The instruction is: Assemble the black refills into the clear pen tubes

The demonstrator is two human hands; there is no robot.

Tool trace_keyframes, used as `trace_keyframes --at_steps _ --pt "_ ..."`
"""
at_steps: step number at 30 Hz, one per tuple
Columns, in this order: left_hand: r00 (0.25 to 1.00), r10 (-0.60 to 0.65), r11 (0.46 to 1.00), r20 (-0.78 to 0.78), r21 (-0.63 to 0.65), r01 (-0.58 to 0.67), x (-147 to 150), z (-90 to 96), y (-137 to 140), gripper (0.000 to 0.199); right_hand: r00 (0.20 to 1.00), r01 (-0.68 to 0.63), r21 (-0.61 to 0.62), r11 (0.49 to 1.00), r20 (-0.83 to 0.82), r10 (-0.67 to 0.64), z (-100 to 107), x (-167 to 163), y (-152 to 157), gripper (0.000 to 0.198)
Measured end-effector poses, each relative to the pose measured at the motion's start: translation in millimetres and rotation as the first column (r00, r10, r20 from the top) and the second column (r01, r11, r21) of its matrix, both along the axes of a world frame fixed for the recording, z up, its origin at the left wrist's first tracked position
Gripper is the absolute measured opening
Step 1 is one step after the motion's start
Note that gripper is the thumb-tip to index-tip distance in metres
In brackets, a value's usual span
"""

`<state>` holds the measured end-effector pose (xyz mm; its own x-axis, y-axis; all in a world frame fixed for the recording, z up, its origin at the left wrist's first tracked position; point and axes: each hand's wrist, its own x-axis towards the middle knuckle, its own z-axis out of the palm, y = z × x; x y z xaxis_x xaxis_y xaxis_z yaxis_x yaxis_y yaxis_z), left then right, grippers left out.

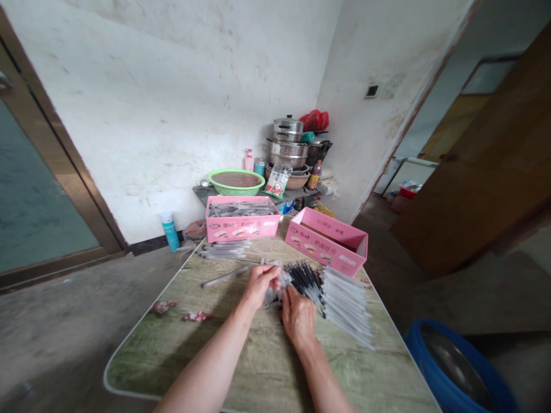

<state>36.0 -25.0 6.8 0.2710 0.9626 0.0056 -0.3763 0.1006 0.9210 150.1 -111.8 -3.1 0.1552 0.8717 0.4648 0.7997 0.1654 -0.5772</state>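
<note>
My left hand (262, 282) is closed in a pinch, fingertips over a heap of small whitish translucent pieces (272, 297). Close beside it, my right hand (298, 315) has its thumb and fingers pressed together; what either hand holds is too small and blurred to name. Just beyond them lies a bunch of thin black-ended sticks (303, 278), like pen refills. Clear tubes (346, 304), like pen barrels, are spread to the right. One pen-like stick (224, 277) rests alone left of my left hand, and more are piled (226, 249) farther back.
A pink box (243, 228) full of pen-like sticks stands at the table's back left. Another pink box (325, 244) sits at the back right, its inside mostly hidden. Behind are a green basin (236, 189) and stacked pots (288, 152). A blue tub (460, 367) stands right of the table.
</note>
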Motion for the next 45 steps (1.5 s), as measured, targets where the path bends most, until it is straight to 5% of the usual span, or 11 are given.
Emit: trace_keyframes --at_steps 4,8,14,18,21,24,29,32,36,39,45 --pt "0.988 -0.151 0.984 -0.021 0.093 0.152 -6.0 9.9 -2.0 0.042 0.75 -0.33 -0.171 0.928 -0.645 0.148 3.7 3.7 -0.6 0.053" --pt "0.976 -0.216 0.965 -0.029 0.144 0.218 -4.9 10.7 -3.2 0.038 0.538 -0.468 -0.148 0.871 -0.83 0.149 4.6 8.9 -1.6 0.052" --pt "0.999 -0.032 0.998 -0.001 0.051 0.033 5.0 -0.5 -4.7 0.042 0.991 -0.041 -0.017 0.999 -0.129 0.038 1.1 6.5 -0.2 0.045" --pt "0.996 0.093 0.995 0.011 -0.026 -0.093 8.7 -3.0 -5.9 0.044 0.951 0.101 0.092 0.991 0.284 -0.123 -0.1 0.8 1.0 0.041" --pt "0.997 0.073 0.996 0.02 -0.06 -0.071 5.7 -2.8 -3.5 0.044 0.964 0.101 0.08 0.992 0.238 -0.118 -0.1 -0.7 1.1 0.042" --pt "0.999 -0.042 0.999 0.002 0.005 0.042 -1.2 0.7 -0.4 0.042 0.99 -0.049 -0.043 0.998 -0.131 0.043 0.4 1.9 2.1 0.045" --pt "0.981 -0.191 0.969 -0.044 0.15 0.196 -3.0 8.0 -3.0 0.039 0.678 -0.415 -0.201 0.887 -0.719 0.155 5.3 10.4 3.7 0.057" --pt "0.983 -0.184 0.973 -0.025 0.138 0.185 2.1 7.2 -4.4 0.04 0.772 -0.329 -0.138 0.934 -0.609 0.181 7.3 11.9 0.5 0.053" --pt "0.989 0.114 0.992 0.091 -0.073 -0.108 -0.7 5.6 3.0 0.047 0.998 -0.039 0.006 0.999 -0.047 0.04 1.9 8.9 -6.7 0.049" --pt "0.972 0.202 0.976 0.117 -0.104 -0.19 -8.8 6.0 10.2 0.049 0.982 0.065 0.048 0.997 0.175 -0.072 -4.0 9.3 -8.4 0.048" --pt "0.991 0.135 0.99 0.021 0.026 -0.135 -7.0 2.3 9.8 0.052 0.966 0.227 -0.018 0.974 0.133 -0.222 -6.1 19.4 -2.4 0.047"
